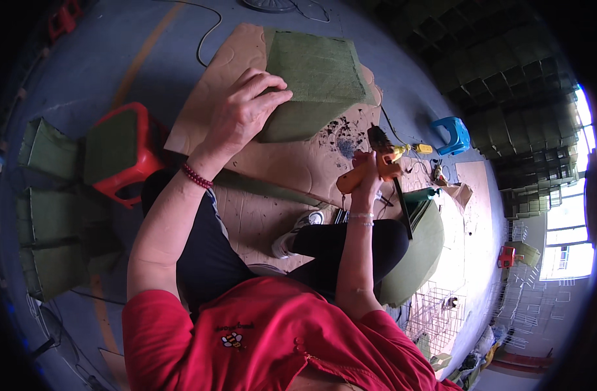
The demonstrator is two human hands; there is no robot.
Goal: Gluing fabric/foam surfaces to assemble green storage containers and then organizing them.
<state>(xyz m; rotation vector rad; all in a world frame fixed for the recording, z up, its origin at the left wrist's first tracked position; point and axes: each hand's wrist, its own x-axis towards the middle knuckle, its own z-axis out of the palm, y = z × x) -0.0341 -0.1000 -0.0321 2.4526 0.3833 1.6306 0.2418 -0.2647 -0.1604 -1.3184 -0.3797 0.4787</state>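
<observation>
A green fabric-covered box (314, 68) rests on a cardboard-topped work surface (200, 124) in front of me. My left hand (251, 107) pinches the box's near left edge, thumb and fingers closed together there. To the right, my right hand (363, 174) is wrapped round the handle of an orange glue gun (388, 163), whose dark, dirty nozzle points up and away. The glue gun is apart from the box. Dark specks and smears (342, 135) lie on the cardboard between the two.
A red stool (139, 156) with green panels stands at left, beside more green fabric boxes (47, 212). Further right are a blue stool (451, 135), a yellow power socket (423, 148) on a cord and a green bottle (421, 195). Stacked green boxes (487, 98) and wire frames (435, 313) line the right side.
</observation>
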